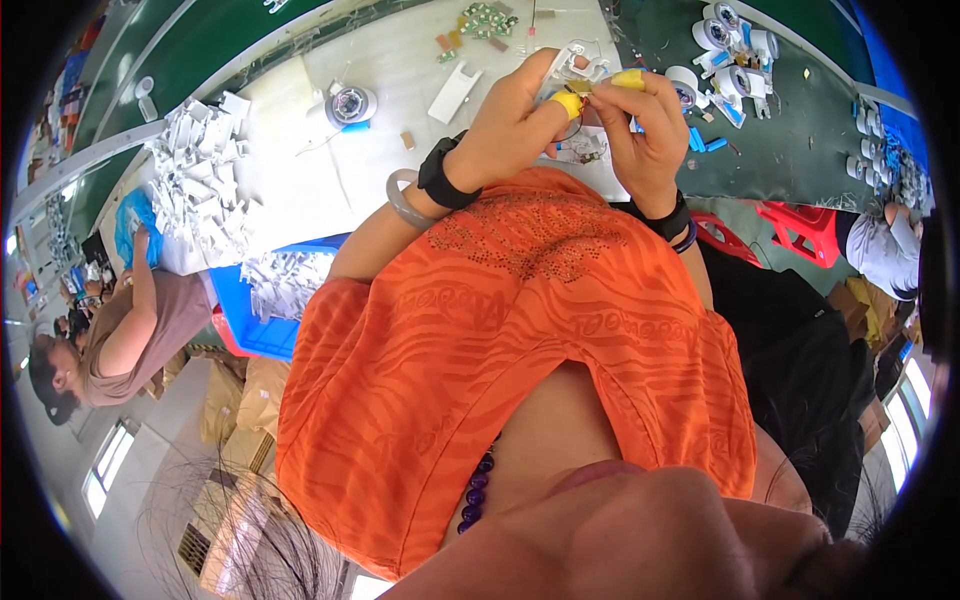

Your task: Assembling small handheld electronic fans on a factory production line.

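Over the white work surface, my left hand [520,125] is closed round a small white plastic housing [578,62] with an open loop-like frame. Close against it, my right hand [648,135] pinches with thumb and forefinger at a tiny part among thin wires, too small to name. Yellow covers sit on some fingertips of both hands. Below the fingers lies a piece with clear plastic and small components [583,148], partly hidden. A white channel-shaped plastic piece [455,92] rests left of my left hand.
White plastic pieces [205,165] are heaped at the left, with more in a blue bin [285,285]. A round white fan-like unit [350,105] and green circuit boards [487,20] lie on the table. Assembled units [735,80] cluster at right. A co-worker [120,320] sits at left.
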Tool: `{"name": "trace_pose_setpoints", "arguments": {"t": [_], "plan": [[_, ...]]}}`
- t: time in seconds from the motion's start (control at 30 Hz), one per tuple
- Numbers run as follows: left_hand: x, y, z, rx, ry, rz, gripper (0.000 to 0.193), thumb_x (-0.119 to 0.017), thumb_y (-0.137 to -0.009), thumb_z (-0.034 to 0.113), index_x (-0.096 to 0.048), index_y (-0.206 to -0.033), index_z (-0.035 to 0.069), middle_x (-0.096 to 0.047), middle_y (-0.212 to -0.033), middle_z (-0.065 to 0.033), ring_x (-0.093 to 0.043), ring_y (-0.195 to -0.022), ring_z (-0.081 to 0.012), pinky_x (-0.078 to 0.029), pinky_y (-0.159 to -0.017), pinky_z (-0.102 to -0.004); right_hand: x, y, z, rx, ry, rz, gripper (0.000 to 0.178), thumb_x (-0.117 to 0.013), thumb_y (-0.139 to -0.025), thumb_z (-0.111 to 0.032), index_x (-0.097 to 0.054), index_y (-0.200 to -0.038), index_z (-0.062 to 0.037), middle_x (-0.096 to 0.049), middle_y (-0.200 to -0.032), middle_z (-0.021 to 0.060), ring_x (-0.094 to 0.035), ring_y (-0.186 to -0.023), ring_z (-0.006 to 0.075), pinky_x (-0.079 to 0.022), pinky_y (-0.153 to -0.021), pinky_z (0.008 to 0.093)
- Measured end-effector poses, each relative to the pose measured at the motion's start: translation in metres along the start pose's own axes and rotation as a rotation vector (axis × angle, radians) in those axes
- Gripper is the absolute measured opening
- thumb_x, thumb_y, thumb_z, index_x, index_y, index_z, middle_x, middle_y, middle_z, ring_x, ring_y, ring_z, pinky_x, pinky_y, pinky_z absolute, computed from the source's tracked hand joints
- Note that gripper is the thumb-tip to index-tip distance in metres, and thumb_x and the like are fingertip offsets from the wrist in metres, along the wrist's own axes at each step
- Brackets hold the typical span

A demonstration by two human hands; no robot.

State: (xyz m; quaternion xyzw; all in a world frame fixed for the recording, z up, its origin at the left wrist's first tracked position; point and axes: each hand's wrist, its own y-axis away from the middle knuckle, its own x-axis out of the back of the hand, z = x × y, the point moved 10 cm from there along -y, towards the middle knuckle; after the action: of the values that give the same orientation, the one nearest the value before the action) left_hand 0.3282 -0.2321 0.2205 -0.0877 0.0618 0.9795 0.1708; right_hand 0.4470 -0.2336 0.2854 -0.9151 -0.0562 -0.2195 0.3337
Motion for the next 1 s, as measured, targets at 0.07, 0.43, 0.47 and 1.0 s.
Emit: {"name": "trace_pose_setpoints", "arguments": {"t": [0.07,0.43,0.47,1.0], "plan": [[-0.001,0.001,0.000,0.001,-0.009,-0.013,0.044,-0.036,-0.087,-0.001,-0.043,-0.130,0.000,-0.057,-0.092,-0.0075,-0.053,-0.066,-0.0103,-0.050,-0.055,-0.0255,-0.001,0.000,-0.001,0.024,0.024,-0.001,0.024,-0.070,-0.076,0.006,-0.068,-0.097,-0.0043,-0.057,-0.094,0.0092,-0.061,-0.081,0.0207,-0.051,-0.066,0.0277],[0.002,-0.001,0.006,-0.104,-0.096,0.075,0.027,-0.051,-0.086,0.012,-0.049,-0.110,0.000,-0.060,-0.068,-0.0079,-0.054,-0.054,-0.0114,-0.043,-0.048,-0.0264,0.001,0.004,0.005,0.048,0.048,0.046,0.025,-0.074,-0.072,0.003,-0.070,-0.095,-0.0069,-0.059,-0.090,0.0079,-0.058,-0.080,0.0217,-0.048,-0.067,0.0291],[0.003,0.000,0.007,-0.124,-0.116,0.091,0.026,-0.051,-0.086,0.012,-0.049,-0.109,-0.001,-0.060,-0.067,-0.0079,-0.054,-0.055,-0.0112,-0.043,-0.048,-0.0261,0.001,0.005,0.005,0.047,0.048,0.046,0.025,-0.074,-0.072,0.003,-0.070,-0.095,-0.0069,-0.059,-0.090,0.0079,-0.058,-0.080,0.0217,-0.048,-0.067,0.0291],[0.001,0.006,0.008,-0.247,-0.193,0.073,0.034,-0.043,-0.101,0.018,-0.045,-0.131,0.001,-0.053,-0.073,-0.0004,-0.048,-0.060,-0.0052,-0.042,-0.051,-0.0208,-0.004,0.003,0.004,0.052,0.090,-0.015,0.022,-0.075,-0.070,-0.001,-0.069,-0.091,-0.0070,-0.057,-0.087,0.0092,-0.055,-0.080,0.0259,-0.044,-0.068,0.0330]]}}
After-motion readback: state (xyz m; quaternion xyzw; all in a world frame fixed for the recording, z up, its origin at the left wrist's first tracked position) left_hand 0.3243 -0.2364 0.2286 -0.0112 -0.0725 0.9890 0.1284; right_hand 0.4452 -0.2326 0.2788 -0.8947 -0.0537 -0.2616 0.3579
